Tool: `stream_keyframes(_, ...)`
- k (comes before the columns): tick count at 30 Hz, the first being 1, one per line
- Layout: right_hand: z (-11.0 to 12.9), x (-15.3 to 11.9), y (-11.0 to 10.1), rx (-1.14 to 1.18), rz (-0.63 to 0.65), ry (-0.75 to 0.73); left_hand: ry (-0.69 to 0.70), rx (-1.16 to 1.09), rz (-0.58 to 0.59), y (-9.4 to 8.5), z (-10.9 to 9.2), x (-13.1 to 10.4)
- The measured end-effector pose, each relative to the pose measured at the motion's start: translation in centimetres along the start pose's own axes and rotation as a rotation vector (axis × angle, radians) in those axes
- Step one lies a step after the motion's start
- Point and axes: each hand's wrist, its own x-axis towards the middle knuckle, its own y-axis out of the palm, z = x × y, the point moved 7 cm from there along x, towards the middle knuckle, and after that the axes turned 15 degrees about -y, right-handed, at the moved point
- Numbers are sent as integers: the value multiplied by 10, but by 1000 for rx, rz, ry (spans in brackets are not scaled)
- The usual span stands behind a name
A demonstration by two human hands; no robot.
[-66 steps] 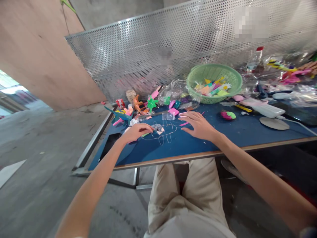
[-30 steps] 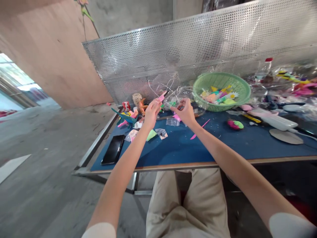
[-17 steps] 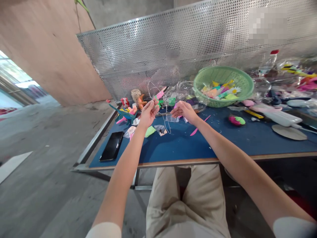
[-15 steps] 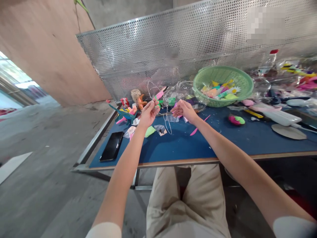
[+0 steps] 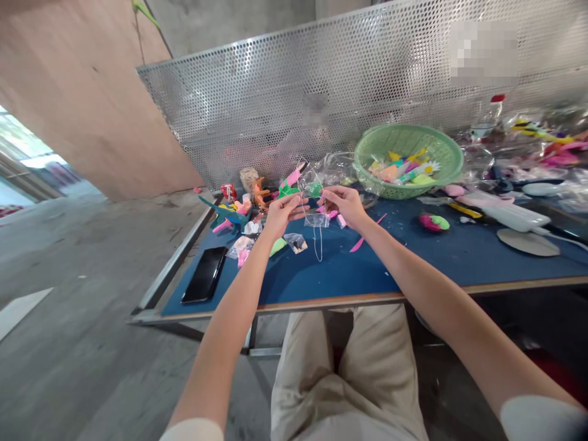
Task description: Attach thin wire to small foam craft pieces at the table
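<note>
Above the blue tabletop (image 5: 349,269), my left hand (image 5: 282,215) pinches a thin, pale wire or cord (image 5: 321,248), which I cannot tell apart for certain. One narrow loop of it dangles between the hands. My right hand (image 5: 345,205) is closed at the fingertips on the other side of the same strand. Behind the left fingers stands a pink and green clay figure (image 5: 290,181). Small clear plastic bags (image 5: 295,242) and a light green piece (image 5: 278,247) lie below the hands. To the right, under my wrist, is a pink modelling tool (image 5: 361,241).
A green basket (image 5: 408,191) of colourful clay pieces stands at the back. Left are a black phone (image 5: 204,275) and a teal clay figure (image 5: 232,215). A bottle (image 5: 487,119) and a two-coloured clay lump (image 5: 433,222) are right. A perforated metal panel (image 5: 257,92) rises behind.
My left hand has moved slightly right and lower, and its fingers have turned toward the right hand. The wire's wide upper loop has swung away, while the lower loop hangs straighter.
</note>
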Motion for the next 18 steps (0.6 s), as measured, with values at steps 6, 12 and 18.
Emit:
stream_keyframes(6,0,0,-6,-118,-11,21,-12,-34,29,2,2,-3)
stream_keyframes(12,-1,-1,-7,-203,-1,-12,-39,-10,-11,-3,10,3)
stream_keyframes(18,-2,4,-20,-103,-109,-19,-74,-101,-4,2,10,-1)
